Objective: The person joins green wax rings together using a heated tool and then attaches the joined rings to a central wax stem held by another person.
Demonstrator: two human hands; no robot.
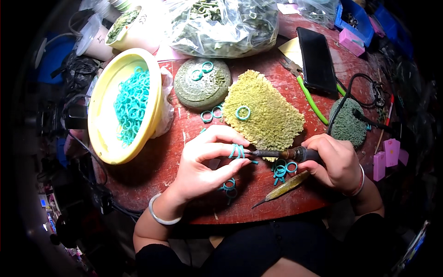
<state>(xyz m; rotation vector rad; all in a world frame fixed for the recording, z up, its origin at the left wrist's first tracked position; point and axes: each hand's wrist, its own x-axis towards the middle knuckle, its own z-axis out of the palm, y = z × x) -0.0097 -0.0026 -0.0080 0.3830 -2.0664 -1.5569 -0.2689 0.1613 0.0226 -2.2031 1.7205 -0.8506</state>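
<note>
My left hand (pixel 196 161) is closed, with teal rings (pixel 237 151) around a finger. My right hand (pixel 339 159) grips a soldering iron (pixel 295 154) by its black handle. The iron's narrow tip reaches the rings at my left fingers; whether it touches them I cannot tell. Below the iron lies a cluster of loose teal rings (pixel 280 171), beside a pointed tool with a yellowish handle (pixel 288 187). More rings (pixel 229 185) lie below my left hand. A rough yellow sponge-like block (pixel 265 108) just beyond the iron carries one ring (pixel 242 112).
A tilted yellow basin (pixel 98 120) holds many teal rings. Two rings rest on a round grey-green block (pixel 196 90). Behind are a clear plastic bag (pixel 230 44), a phone (pixel 318 60) and green-handled pliers (pixel 313 99). A cable crosses a green pad (pixel 346 122) near pink blocks (pixel 391 152).
</note>
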